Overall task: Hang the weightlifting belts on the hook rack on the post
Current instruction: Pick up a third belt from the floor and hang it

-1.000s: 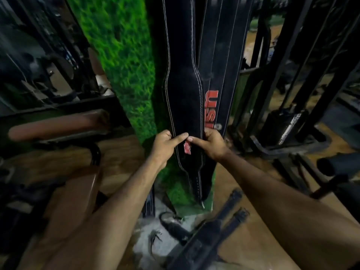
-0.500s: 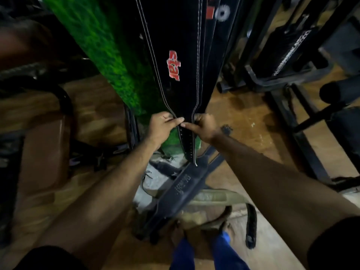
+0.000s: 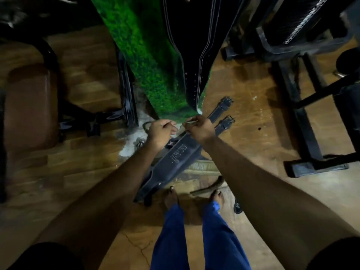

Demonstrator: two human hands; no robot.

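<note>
Where belts point(image 3: 191, 61) hang, both hands below.

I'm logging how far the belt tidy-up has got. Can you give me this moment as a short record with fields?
hanging belts: black belts hang down the green post, tips near its base
left hand: loosely curled just below the tips, holding nothing that shows
right hand: pinching something thin and pale; what it is cannot be told
floor belts: two black belts lie at the post's foot, buckles toward the right
hook rack: out of view
remaining: floor belts not yet hung
</note>
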